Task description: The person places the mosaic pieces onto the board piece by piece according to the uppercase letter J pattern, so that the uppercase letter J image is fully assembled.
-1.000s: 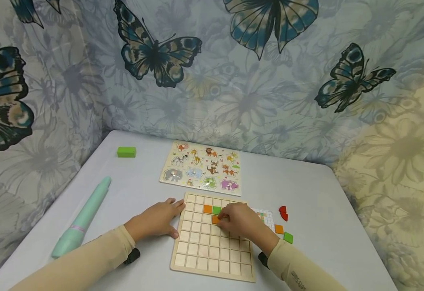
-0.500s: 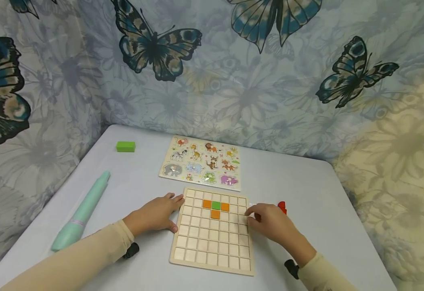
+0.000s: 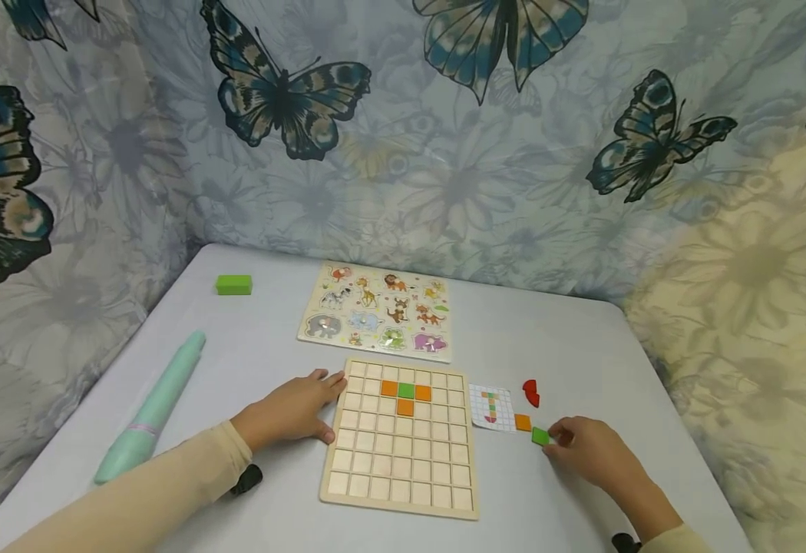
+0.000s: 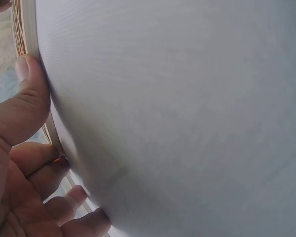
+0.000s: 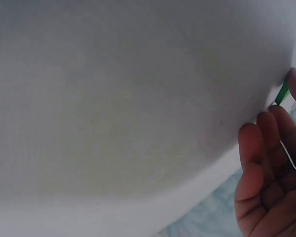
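Observation:
The wooden grid board (image 3: 399, 491) lies on the table, holding three orange tiles and one green tile in a T near its top. Along the board's left edge rests my left hand (image 3: 291, 411), thumb and fingers spread; in the left wrist view its thumb (image 4: 32, 94) presses against the board's side. Off to the right, my right hand (image 3: 598, 455) pinches a loose green tile (image 3: 540, 436) at its right edge with thumb and index finger. In the right wrist view that green tile (image 5: 282, 92) appears between them. An orange tile (image 3: 523, 422) lies just beside it.
A pattern card (image 3: 490, 408) sits right of the board, with red curved pieces (image 3: 530, 393) beyond it. Behind is an animal puzzle (image 3: 378, 311). On the left are a green block (image 3: 233, 285) and a mint-green tapered object (image 3: 150, 411).
My right hand has left the tiles on the board and moved right to the loose green tile. A third orange tile shows right of the green one. The left hand stays put.

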The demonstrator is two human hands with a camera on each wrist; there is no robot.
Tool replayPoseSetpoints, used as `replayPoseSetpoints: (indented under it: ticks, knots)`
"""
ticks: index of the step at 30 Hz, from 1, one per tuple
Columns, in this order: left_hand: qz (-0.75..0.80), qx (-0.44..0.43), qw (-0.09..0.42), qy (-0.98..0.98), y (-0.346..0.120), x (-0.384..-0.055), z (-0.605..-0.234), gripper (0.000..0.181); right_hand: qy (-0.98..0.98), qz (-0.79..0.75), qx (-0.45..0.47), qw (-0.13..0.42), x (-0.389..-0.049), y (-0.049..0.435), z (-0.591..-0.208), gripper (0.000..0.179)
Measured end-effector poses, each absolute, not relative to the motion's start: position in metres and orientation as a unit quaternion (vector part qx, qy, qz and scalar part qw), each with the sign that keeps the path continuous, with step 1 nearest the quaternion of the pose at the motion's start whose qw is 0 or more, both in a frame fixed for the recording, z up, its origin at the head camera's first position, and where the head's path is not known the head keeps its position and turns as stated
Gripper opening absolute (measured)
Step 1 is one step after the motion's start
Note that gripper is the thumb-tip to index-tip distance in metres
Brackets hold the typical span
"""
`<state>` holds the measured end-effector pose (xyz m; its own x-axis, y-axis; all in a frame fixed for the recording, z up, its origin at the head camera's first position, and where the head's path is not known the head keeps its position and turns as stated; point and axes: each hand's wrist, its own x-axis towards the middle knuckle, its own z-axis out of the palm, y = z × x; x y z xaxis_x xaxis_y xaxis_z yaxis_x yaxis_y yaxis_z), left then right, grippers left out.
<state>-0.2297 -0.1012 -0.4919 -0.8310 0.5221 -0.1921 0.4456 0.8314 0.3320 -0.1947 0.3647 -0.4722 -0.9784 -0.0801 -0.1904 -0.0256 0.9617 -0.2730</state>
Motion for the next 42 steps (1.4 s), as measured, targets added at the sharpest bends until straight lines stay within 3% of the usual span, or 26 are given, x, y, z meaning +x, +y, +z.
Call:
replayPoseSetpoints:
  ticks: [12,18,27,42]
  knots:
    - [0.141,0.252,0.139,0.947,-0.103,-0.230,-0.492,0.096,0.983,-0.157,-0.041,0.088,-0.194,0.364,-0.471,0.021]
    - [0.143,0.256,0.137,0.946,-0.103,-0.232,-0.491,0.096,0.978,-0.175,-0.089,0.066,-0.200,0.306,-0.466,0.019]
    - [0.148,0.258,0.144,0.944,-0.099,-0.228,-0.494,0.095,0.953,-0.140,-0.262,0.053,-0.217,0.209,-0.476,0.021]
    - [0.136,0.252,0.141,0.948,-0.101,-0.228,-0.487,0.095,0.940,-0.147,-0.303,0.053,-0.220,0.182,-0.480,0.026]
